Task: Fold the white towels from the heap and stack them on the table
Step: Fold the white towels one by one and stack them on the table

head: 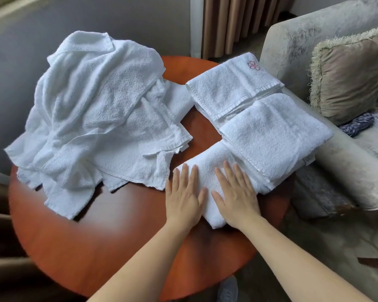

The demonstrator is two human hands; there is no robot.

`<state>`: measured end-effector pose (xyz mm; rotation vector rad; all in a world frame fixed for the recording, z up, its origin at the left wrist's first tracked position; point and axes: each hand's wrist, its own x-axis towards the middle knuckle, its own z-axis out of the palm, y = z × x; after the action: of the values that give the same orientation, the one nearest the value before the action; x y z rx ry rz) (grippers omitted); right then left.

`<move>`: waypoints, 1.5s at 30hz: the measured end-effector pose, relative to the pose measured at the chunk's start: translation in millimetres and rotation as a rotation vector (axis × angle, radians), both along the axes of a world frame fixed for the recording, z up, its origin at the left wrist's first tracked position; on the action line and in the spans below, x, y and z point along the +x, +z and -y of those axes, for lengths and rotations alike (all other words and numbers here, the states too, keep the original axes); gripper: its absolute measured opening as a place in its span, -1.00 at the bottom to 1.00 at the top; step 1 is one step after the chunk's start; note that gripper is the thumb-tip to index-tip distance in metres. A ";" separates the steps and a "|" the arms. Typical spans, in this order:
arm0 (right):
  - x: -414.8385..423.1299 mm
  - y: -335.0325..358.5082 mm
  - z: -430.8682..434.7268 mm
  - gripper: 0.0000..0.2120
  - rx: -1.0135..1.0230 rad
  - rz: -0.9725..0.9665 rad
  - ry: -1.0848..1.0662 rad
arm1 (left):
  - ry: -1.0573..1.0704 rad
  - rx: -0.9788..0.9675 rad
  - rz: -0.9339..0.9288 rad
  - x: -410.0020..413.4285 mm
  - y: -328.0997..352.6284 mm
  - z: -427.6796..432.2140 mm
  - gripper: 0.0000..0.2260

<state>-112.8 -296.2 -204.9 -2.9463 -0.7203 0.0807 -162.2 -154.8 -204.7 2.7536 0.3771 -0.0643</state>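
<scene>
Pressing thick folded white towel (207,171), left hand (183,199), right hand (236,197), grips released flat

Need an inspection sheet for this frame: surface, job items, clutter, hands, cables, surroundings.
Surface: round reddish-brown wooden table, glossy; towels cover much of its far half.
Job's things: heap of unfolded white towels on the left; embroidered folded towel at far right; plain folded towel in front of it, overlapping its near edge; small folded towel under both hands.
Clutter: dark patterned cloth on the armchair seat; nothing seen on the table.
Hands: left hand and right hand lie flat, fingers straight, pressing the small folded towel.
Cables: nothing seen.
Surroundings: pale armchair with fringed cushion at right; brown curtain behind.
</scene>
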 end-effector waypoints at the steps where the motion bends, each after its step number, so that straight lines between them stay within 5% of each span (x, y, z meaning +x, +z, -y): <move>1: -1.9 -4.4 1.2 -0.40 -0.029 -0.022 -0.005 | -0.011 -0.005 -0.019 -0.6 -0.8 0.3 -0.29; 7: 8.6 7.7 -4.1 -0.25 -0.055 -0.112 0.003 | -0.017 0.008 -0.100 11.0 5.1 -0.5 -0.21; 11: 14.3 22.9 -18.9 -0.43 0.045 -0.005 -0.057 | -0.063 0.161 0.099 15.9 10.0 5.1 -0.40; 23: 15.0 11.5 -5.9 -0.34 -0.013 -0.142 0.046 | -0.097 0.029 0.009 13.9 6.2 3.5 -0.33; 26: 21.9 22.4 -14.2 -0.29 0.189 -0.131 0.040 | 0.007 -0.073 0.144 14.3 16.9 -4.7 -0.33; 30: 32.6 53.5 -43.4 -0.55 0.264 -0.096 0.104 | 0.163 -0.116 0.224 10.3 34.8 -26.3 -0.36; 34: 42.0 68.3 -89.6 -0.69 0.235 -0.126 0.236 | 0.252 -0.102 0.195 1.9 40.4 -65.6 -0.43; 39: 44.7 60.5 -147.0 -0.60 0.063 -0.268 0.255 | 0.321 -0.132 0.038 -9.3 22.8 -123.2 -0.60; 45: 44.3 53.8 -201.1 -0.62 0.042 -0.332 0.242 | 0.364 -0.160 0.111 -7.3 22.7 -173.3 -0.69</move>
<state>-68.5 -95.1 -151.0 -2.6911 -1.0002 0.5515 -169.5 18.5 -182.0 2.4764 0.7966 0.1437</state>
